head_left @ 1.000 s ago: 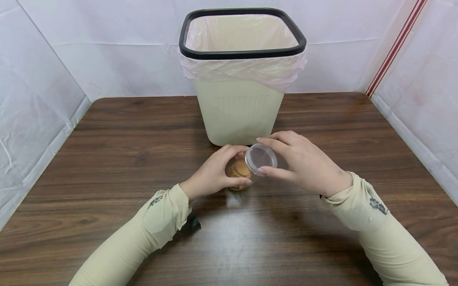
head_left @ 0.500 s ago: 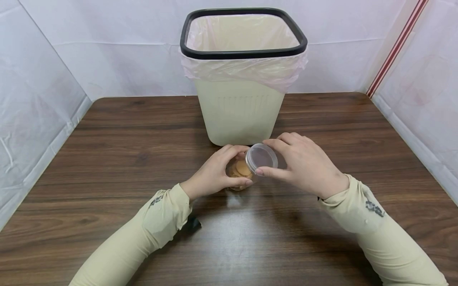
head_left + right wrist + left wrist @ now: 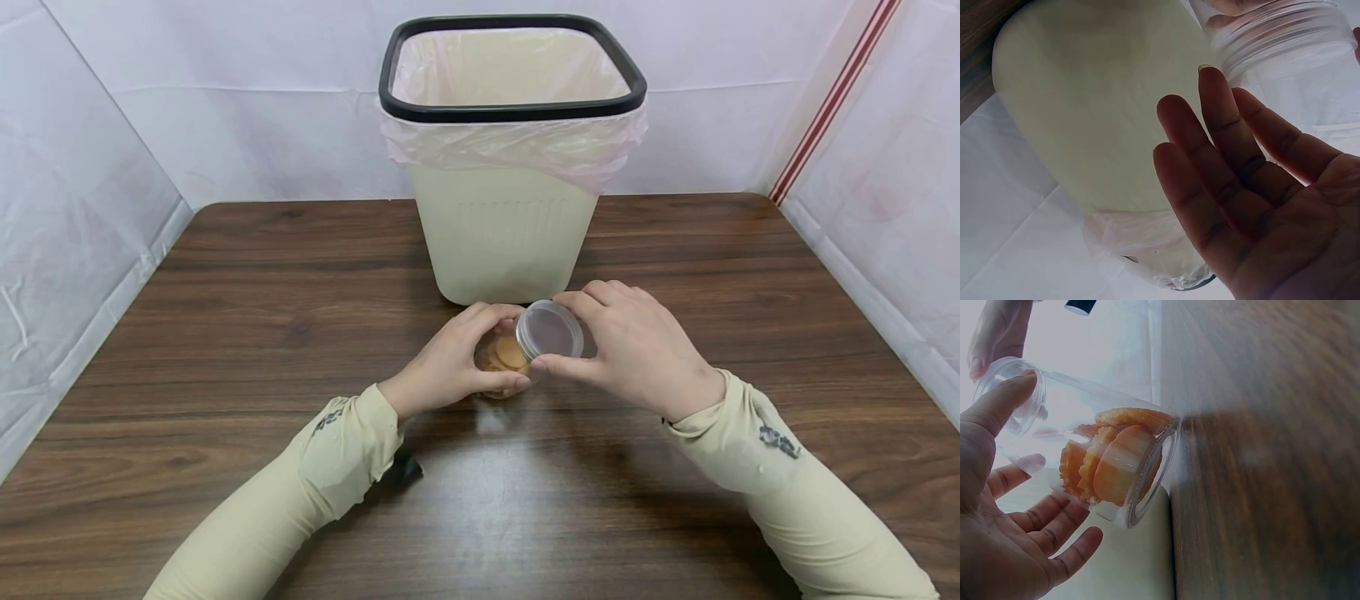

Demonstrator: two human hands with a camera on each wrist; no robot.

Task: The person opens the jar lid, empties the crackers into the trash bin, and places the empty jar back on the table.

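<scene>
A clear plastic jar (image 3: 1075,400) with several orange-brown, scalloped-edge crackers (image 3: 1125,462) near its base leans to the right just in front of the bin. My left hand (image 3: 450,358) grips the jar, its thumb lying along the upper part. At the jar's top is a clear round lid (image 3: 551,329), its flat face turned up and to the right. Thumb and index finger of my right hand (image 3: 637,350) pinch the lid at its rim, while the other fingers stay apart in the right wrist view. Ridged rings (image 3: 1285,37) show around the jar's neck.
A cream bin (image 3: 506,233) with a black rim and pink-white liner stands directly behind the hands. Dark wood-grain table (image 3: 247,333) spreads around them, with white sheeting (image 3: 262,100) behind and at both sides. A small black piece (image 3: 405,468) shows under the left wrist.
The right hand has turned slightly at the lid; its thumb has slid left along the near rim and its wrist has shifted slightly left. The left hand and jar have hardly moved.
</scene>
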